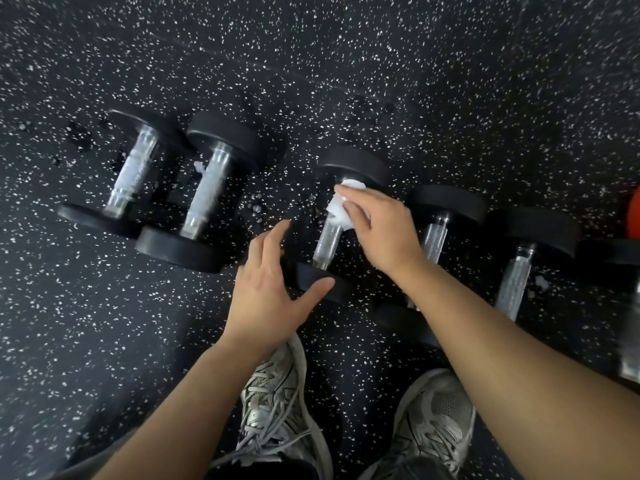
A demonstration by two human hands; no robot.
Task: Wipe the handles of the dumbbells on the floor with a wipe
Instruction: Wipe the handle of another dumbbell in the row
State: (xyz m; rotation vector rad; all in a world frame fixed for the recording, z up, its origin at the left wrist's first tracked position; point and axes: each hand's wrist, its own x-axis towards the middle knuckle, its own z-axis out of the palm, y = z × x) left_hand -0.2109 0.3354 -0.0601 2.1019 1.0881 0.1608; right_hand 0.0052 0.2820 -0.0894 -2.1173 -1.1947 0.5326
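Note:
Several black dumbbells with knurled chrome handles lie in a row on the speckled black floor. My right hand (381,226) presses a white wipe (341,206) around the upper part of the middle dumbbell's handle (327,244). My left hand (270,285) is spread open with its thumb resting on that dumbbell's near black head (325,287), holding nothing. Two dumbbells to the left (133,171) (207,192) have handles coated in white foam. Two more dumbbell handles (434,239) (516,282) lie to the right, partly hidden by my right forearm.
My two grey laced sneakers (277,403) (436,417) stand just below the row. Small bits of white foam (199,167) dot the floor between dumbbells. An orange object (635,216) shows at the right edge. Another chrome handle (632,358) is cut off at far right.

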